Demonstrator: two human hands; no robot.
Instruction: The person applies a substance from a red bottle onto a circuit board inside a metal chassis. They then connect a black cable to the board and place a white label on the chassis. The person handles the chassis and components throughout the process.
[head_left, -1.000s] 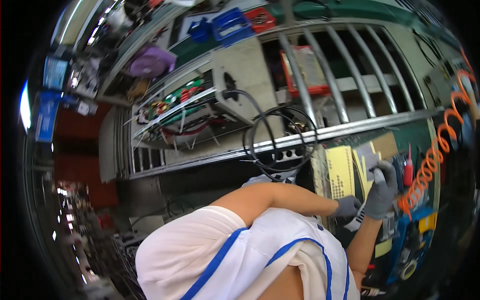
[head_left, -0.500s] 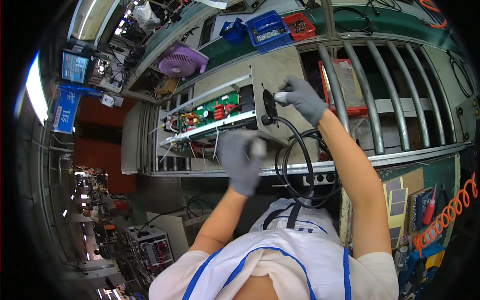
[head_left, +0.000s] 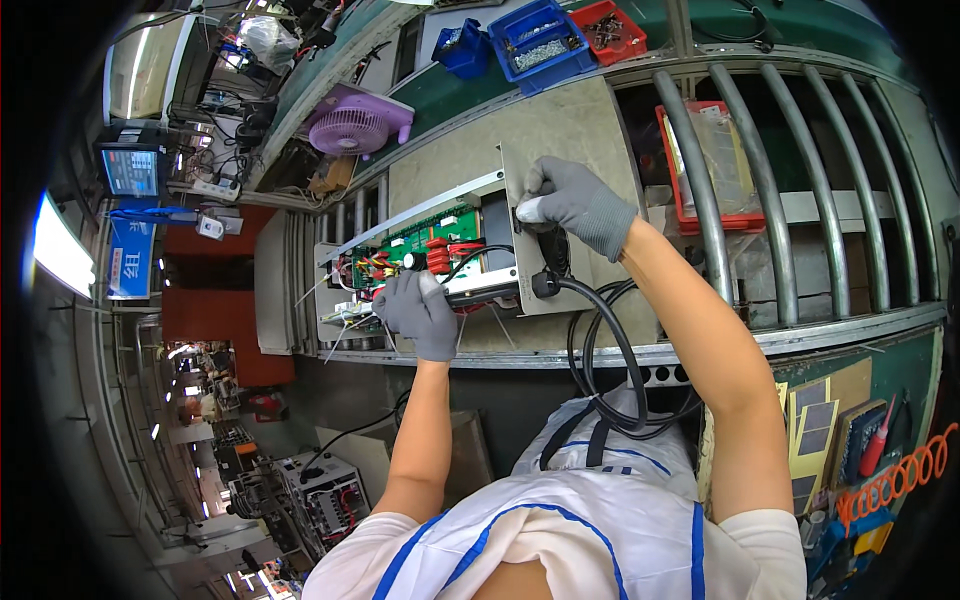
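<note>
An open metal chassis (head_left: 545,270) with a green circuit board (head_left: 425,232) and red parts lies on the roller bench. My left hand (head_left: 418,312), in a grey glove, grips the chassis's near edge by the wiring. My right hand (head_left: 572,203), also gloved, presses on the grey end panel near its black fitting. A thick black cable (head_left: 612,345) leaves that panel and loops down toward my lap.
Metal roller bars (head_left: 745,190) run across the bench. A red tray (head_left: 700,165) sits under them. Blue and red parts bins (head_left: 540,35) and a purple fan (head_left: 355,122) stand at the back. An orange coiled hose (head_left: 900,470) hangs at the lower right.
The view has shifted to centre on the chassis. My left hand has moved from mid-air onto the chassis's near edge. My right hand has stayed on the end panel.
</note>
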